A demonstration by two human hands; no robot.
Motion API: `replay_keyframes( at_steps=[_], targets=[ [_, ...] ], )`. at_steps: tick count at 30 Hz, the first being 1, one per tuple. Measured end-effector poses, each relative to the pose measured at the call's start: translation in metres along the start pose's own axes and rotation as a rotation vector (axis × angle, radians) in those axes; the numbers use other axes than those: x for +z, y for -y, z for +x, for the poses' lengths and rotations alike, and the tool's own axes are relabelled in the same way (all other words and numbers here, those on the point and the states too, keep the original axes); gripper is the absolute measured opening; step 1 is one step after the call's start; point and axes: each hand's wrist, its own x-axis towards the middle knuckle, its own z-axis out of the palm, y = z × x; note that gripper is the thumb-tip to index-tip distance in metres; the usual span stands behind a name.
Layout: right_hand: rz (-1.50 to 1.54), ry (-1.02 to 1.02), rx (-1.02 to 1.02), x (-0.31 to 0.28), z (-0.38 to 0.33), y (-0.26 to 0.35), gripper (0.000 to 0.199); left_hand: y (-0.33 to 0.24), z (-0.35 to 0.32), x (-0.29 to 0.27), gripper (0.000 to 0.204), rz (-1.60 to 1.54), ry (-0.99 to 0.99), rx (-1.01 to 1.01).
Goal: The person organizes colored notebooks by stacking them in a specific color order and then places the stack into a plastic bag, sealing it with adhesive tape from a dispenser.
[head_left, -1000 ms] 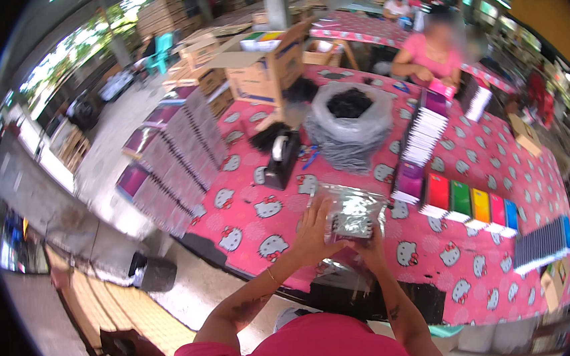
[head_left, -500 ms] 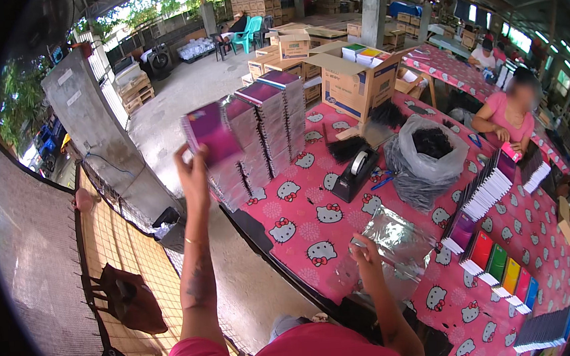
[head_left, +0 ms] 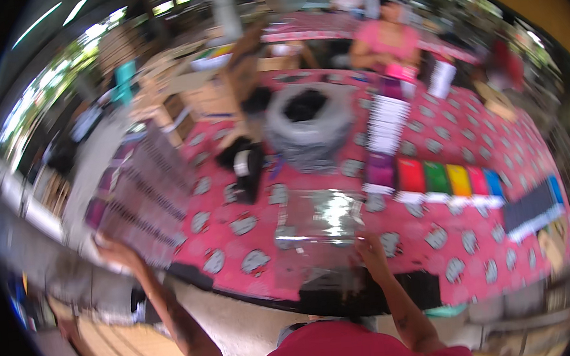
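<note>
Left hand (head_left: 118, 250) is out at the stacked purple boxes (head_left: 141, 201) on the table's left edge, touching them; blur hides its grip. Right hand (head_left: 370, 250) rests fingers down on the clear plastic bag (head_left: 319, 223), which lies flat on the pink patterned tablecloth (head_left: 438, 246), not clamped.

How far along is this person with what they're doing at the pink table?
Already laid out: a clear plastic sleeve lies flat on the pink table, with the right hand resting on its near edge. In hand: the left hand reaches the near end of the rows of flat packs at the table's left; blur hides its grip. Left: many packs remain, and nothing shows inside the sleeve.
</note>
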Motion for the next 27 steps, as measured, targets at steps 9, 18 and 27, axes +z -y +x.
replay_keyframes(
  at_steps=[9,18,27],
  targets=[
    [-0.941,-0.575,-0.283,-0.282,0.061,0.016,0.053,-0.358,-0.349,-0.058,0.06,-0.731,1.542,0.673],
    [-1.466,-0.589,-0.194,-0.493,0.108,0.027,0.052,-0.635,-0.634,-0.135,0.059,-1.18,1.366,0.969],
    [-0.285,-0.609,-0.233,-0.434,-0.048,0.025,0.025,-0.69,-0.64,-0.128,0.046,-1.31,1.181,0.994]
  ],
)
